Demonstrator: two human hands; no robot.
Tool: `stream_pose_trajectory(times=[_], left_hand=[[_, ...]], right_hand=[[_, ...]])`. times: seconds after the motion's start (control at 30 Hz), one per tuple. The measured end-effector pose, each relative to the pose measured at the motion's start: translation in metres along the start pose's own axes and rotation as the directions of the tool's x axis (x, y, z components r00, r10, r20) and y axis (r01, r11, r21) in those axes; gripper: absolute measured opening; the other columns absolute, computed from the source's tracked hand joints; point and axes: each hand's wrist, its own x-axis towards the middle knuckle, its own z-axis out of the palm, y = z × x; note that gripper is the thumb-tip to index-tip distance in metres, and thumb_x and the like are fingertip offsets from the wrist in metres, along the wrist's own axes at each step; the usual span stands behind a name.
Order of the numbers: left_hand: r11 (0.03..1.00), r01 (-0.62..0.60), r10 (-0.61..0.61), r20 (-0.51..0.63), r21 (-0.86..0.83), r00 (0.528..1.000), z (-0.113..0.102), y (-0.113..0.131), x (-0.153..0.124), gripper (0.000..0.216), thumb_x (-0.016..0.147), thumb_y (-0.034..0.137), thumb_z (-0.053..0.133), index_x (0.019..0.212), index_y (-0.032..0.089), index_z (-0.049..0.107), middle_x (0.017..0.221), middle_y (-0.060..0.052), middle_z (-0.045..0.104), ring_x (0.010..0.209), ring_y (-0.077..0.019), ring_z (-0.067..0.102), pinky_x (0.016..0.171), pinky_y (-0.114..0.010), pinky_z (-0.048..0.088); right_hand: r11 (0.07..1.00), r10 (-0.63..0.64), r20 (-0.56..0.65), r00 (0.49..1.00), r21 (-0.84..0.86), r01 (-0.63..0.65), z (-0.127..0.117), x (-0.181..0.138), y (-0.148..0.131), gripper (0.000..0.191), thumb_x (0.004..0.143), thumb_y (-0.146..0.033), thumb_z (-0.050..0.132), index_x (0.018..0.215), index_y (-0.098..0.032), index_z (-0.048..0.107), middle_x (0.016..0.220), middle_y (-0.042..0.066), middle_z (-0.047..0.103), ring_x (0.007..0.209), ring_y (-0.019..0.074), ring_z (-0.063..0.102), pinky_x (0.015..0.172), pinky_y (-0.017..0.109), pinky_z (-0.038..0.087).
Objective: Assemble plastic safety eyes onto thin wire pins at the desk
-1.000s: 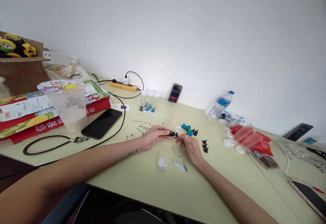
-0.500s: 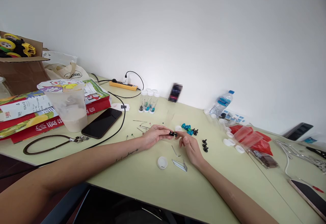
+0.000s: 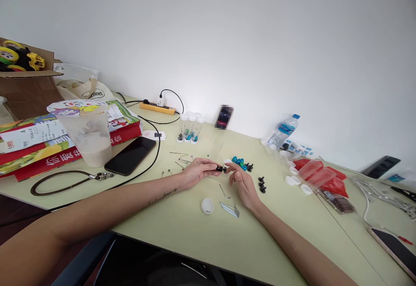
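Note:
My left hand is closed, pinching a small black bolt-like piece between thumb and fingers, its end pointing right. My right hand is just to the right, index finger stretched toward that end and seemingly touching it; the thumb stands apart and the other fingers are curled. Similar black pieces lie right of my right hand, and blue ones lie behind it. Below my hands are a single hex key, a row of hex keys and a round white cap with tiny bits inside.
Clear tubes with white caps stand at the back, near a yellow power strip. Thin pins lie beyond my left forearm. At left are a plastic cup and a phone; at right, a water bottle and red packets.
Both hands stay nearly in place around the black bolt-like piece. My right index finger has shifted slightly at its end. The view has moved a little.

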Motion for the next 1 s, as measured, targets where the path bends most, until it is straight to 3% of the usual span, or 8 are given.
stream_pose_trajectory(times=[0.13, 0.27, 0.67, 0.8, 1.0], left_hand=[[1.0, -0.002, 0.002, 0.0, 0.003, 1.0, 0.0003, 0.0002, -0.0002, 0.03, 0.065, 0.027, 0.072, 0.088, 0.008, 0.068, 0.085, -0.012, 0.069, 0.082, -0.0202, 0.065, 0.093, -0.037, 0.043], [1.0, -0.004, 0.004, 0.001, -0.004, 1.0, -0.0001, -0.0005, 0.0003, 0.029, 0.065, 0.026, 0.072, 0.088, 0.008, 0.068, 0.086, -0.012, 0.069, 0.082, -0.0206, 0.065, 0.093, -0.037, 0.042], [1.0, -0.004, 0.004, 0.011, 0.01, 1.0, -0.0025, -0.002, 0.0018, 0.028, 0.067, 0.025, 0.071, 0.089, 0.007, 0.067, 0.088, -0.013, 0.069, 0.085, -0.0217, 0.065, 0.094, -0.038, 0.042], [1.0, 0.002, -0.002, 0.004, 0.006, 1.0, -0.0027, -0.002, 0.0019, 0.028, 0.067, 0.025, 0.071, 0.09, 0.008, 0.067, 0.091, -0.014, 0.068, 0.086, -0.0215, 0.065, 0.094, -0.037, 0.042], [1.0, -0.007, 0.007, 0.012, 0.006, 1.0, -0.0016, -0.0017, 0.0009, 0.028, 0.067, 0.025, 0.071, 0.089, 0.008, 0.067, 0.089, -0.013, 0.069, 0.084, -0.0211, 0.065, 0.093, -0.037, 0.043]], right_hand=[[1.0, 0.011, 0.028, 1.0, -0.014, -0.01, -0.0001, -0.0004, -0.0014, 0.047, 0.094, -0.042, 0.02, 0.1, -0.02, 0.061, 0.085, 0.005, 0.062, 0.061, 0.0155, 0.054, 0.067, 0.03, 0.043], [1.0, -0.005, -0.005, 1.0, -0.007, 0.005, -0.0004, -0.0004, -0.0018, 0.043, 0.094, -0.041, 0.022, 0.113, -0.021, 0.054, 0.093, 0.006, 0.06, 0.062, 0.015, 0.054, 0.069, 0.031, 0.044], [0.999, 0.014, 0.031, 0.999, -0.042, -0.013, -0.0004, 0.0002, -0.0011, 0.046, 0.094, -0.042, 0.019, 0.109, -0.021, 0.057, 0.089, 0.005, 0.062, 0.065, 0.016, 0.055, 0.07, 0.031, 0.044], [1.0, -0.016, -0.003, 1.0, -0.016, 0.016, -0.0008, 0.0009, -0.0011, 0.046, 0.094, -0.044, 0.02, 0.119, -0.022, 0.05, 0.095, 0.006, 0.06, 0.067, 0.0163, 0.055, 0.072, 0.032, 0.044], [1.0, -0.028, 0.033, 0.999, -0.007, 0.029, -0.0007, 0.0015, -0.0009, 0.047, 0.094, -0.042, 0.019, 0.107, -0.021, 0.058, 0.087, 0.005, 0.06, 0.07, 0.0172, 0.055, 0.074, 0.033, 0.043]])
